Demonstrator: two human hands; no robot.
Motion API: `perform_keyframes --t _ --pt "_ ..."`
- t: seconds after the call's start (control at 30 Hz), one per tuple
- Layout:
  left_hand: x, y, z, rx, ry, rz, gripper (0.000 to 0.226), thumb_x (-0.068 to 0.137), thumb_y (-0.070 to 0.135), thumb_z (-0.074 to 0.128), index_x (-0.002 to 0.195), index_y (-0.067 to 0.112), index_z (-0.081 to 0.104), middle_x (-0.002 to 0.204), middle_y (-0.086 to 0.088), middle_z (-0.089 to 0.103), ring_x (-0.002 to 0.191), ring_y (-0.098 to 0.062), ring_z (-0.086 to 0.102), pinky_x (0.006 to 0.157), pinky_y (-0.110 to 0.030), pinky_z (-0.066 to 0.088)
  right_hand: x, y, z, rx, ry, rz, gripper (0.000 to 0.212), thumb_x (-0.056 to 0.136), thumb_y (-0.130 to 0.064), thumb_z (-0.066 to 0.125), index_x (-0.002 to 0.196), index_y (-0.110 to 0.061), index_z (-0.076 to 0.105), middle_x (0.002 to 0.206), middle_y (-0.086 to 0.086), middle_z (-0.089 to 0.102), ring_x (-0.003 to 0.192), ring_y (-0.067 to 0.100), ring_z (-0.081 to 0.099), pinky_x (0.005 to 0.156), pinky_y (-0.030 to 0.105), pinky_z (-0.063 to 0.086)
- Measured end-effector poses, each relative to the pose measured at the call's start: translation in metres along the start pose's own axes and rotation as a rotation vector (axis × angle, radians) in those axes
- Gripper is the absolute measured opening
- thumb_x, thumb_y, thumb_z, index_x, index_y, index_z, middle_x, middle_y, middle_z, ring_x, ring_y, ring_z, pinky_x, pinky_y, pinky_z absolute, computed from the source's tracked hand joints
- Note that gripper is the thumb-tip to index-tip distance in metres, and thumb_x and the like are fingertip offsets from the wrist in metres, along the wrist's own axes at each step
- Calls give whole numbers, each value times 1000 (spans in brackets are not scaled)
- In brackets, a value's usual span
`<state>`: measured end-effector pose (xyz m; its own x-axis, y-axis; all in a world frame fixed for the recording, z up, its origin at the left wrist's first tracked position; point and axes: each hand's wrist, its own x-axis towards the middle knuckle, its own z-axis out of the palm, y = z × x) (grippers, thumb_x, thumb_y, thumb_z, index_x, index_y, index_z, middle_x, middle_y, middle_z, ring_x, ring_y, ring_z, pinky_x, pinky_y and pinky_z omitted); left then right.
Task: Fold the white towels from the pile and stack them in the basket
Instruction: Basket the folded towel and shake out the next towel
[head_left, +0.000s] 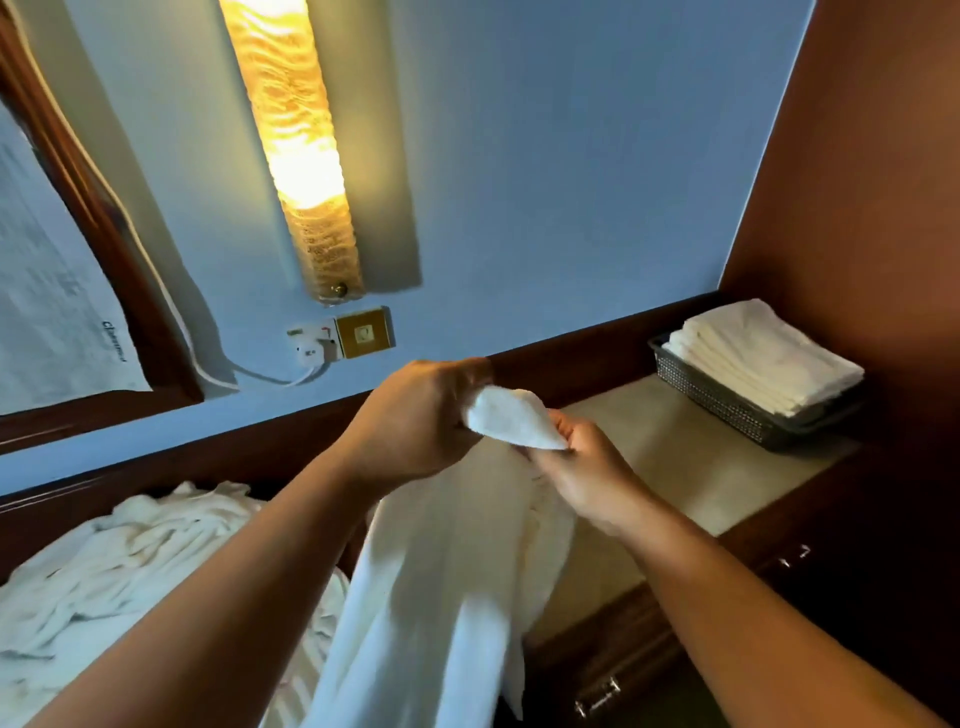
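A white towel (441, 587) hangs in the air in front of me, held up by its top edge. My left hand (415, 421) grips one top corner and my right hand (587, 467) pinches the edge right beside it, the two hands close together. A rumpled pile of white towels (130, 561) lies at the lower left. At the far right a dark mesh basket (727, 400) stands on the beige counter top (691, 467), holding a stack of folded white towels (763, 353).
Dark wooden drawers with metal handles (597, 696) sit under the counter. A wooden side panel (857, 182) rises at the right. On the blue wall are a lit lamp (296, 150), a socket with a plug (311, 348) and a framed mirror (78, 260).
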<state>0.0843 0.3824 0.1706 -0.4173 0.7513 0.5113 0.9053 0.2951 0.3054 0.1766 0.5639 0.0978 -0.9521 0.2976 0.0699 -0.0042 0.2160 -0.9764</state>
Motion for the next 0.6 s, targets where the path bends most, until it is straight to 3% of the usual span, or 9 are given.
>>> perform_keyframes --t 0.1,0.2,0.27,0.33,0.37,0.43,0.47,0.53,0.6 --pt "2 -17 8 43 -23 -138 22 81 35 81 86 26 62 75 10 62 67 -13 56 56 -28 42 -10 -26 -32 59 183 -46 20 76 -33 58 91 -30 71 78 1 59 73 15 50 54 28 38" --pt "-7 -36 29 -77 -253 -372 27 82 39 81 103 25 71 89 11 68 79 -11 63 67 -23 45 -29 -50 -54 113 260 -96 22 75 -24 57 87 -33 72 80 -1 66 74 19 54 58 30 34" --pt "-15 -41 48 -417 -248 -509 20 86 28 79 106 23 75 93 4 74 85 -18 68 72 -25 50 -40 -59 -65 126 339 -77 26 77 -23 58 79 -45 72 74 -8 65 71 14 53 54 26 32" --pt "-18 -33 57 -901 -130 -602 18 87 20 75 105 20 75 100 -11 75 88 -26 69 78 -38 55 -47 -57 -79 77 359 -55 32 88 -15 61 77 -43 73 70 -11 65 64 9 55 48 21 36" --pt "-17 -25 59 -1071 -61 -625 20 87 19 74 107 17 74 105 -19 74 88 -31 69 82 -46 56 -49 -55 -86 20 346 -35 32 92 -11 60 81 -38 73 73 -11 69 64 9 60 47 21 43" --pt "-6 -6 60 -1173 24 -609 23 96 27 65 108 9 71 106 -28 70 86 -35 69 83 -51 55 -52 -47 -104 -151 241 50 21 93 -12 62 94 -30 73 90 -6 76 80 15 71 69 34 60" --pt "-2 6 60 -1125 27 -572 30 100 33 59 107 6 68 102 -30 69 84 -35 67 81 -50 54 -54 -43 -109 -252 158 108 15 91 -15 65 98 -27 72 95 -2 76 88 16 72 82 45 58" --pt "5 34 58 -1083 -4 -480 37 100 41 54 101 6 67 94 -31 66 79 -32 63 77 -46 52 -61 -38 -112 -359 -14 150 18 85 -18 70 101 -25 70 98 2 75 92 15 70 88 50 54" --pt "12 60 57 -1111 -39 -408 28 100 35 52 95 18 73 86 -21 68 77 -27 64 74 -39 52 -68 -33 -110 -173 -156 134 34 82 -11 73 113 -22 67 109 8 74 101 21 69 89 46 54"
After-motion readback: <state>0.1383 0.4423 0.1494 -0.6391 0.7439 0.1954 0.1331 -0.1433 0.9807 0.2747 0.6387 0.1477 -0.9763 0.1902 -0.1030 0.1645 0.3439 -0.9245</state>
